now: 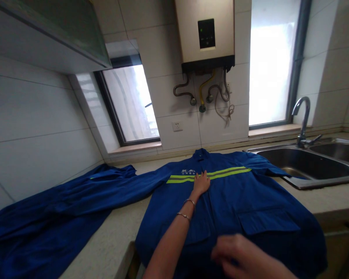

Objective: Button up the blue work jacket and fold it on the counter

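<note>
Left hand (202, 183) on blue jacket (250, 197), right hand (235, 252) over its lower front

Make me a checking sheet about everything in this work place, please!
Surface: pale stone-look countertop, partly covered by cloth.
Job's things: blue cloth jacket with a yellow-green and grey stripe, spread front up; one sleeve reaches the steel double-bowl sink.
Clutter: rumpled blue cloth garment at the left.
Hands: left hand on the jacket's front, at the stripe; right hand blurred, near the lower front, contact unclear.
Cables: thin pale cord hanging below the beige box-shaped wall heater.
Surroundings: curved chrome tap, white wall socket, two dark-framed windows.
</note>
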`<action>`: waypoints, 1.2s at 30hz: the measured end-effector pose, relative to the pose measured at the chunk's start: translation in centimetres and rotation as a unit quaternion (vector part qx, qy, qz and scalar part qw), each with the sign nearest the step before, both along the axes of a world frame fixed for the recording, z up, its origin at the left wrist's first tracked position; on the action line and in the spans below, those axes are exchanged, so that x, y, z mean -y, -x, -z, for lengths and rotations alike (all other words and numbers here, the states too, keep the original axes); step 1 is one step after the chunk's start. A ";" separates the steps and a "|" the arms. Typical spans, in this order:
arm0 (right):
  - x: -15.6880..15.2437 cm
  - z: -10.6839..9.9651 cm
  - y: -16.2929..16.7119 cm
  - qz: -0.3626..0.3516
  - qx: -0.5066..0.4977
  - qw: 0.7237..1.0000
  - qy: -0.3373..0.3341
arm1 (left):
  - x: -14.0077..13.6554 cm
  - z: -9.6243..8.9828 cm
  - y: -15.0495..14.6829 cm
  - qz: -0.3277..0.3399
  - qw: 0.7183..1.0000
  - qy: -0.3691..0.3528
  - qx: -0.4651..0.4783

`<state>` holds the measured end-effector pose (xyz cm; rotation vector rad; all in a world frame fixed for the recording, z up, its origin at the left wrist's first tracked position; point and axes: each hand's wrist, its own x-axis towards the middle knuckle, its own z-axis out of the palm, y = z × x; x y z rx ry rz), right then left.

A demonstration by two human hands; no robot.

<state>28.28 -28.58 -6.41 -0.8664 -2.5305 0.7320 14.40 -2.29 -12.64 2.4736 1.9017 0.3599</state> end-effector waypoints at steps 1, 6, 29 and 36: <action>-2.5 -1.1 -0.5 0.029 -0.016 0.999 -0.016 | 0.1 0.0 0.0 0.004 1.000 0.006 -0.003; -17.5 -2.7 -1.8 0.247 -0.021 0.954 -0.170 | -0.1 -0.9 1.0 0.038 0.998 0.049 -0.023; -33.7 5.6 0.9 0.317 0.213 0.922 -0.055 | -3.8 -4.6 16.7 -0.062 0.987 0.108 -0.098; -33.7 5.7 0.9 0.319 0.217 0.921 -0.061 | -2.9 -4.7 18.6 -0.125 0.974 0.164 -0.088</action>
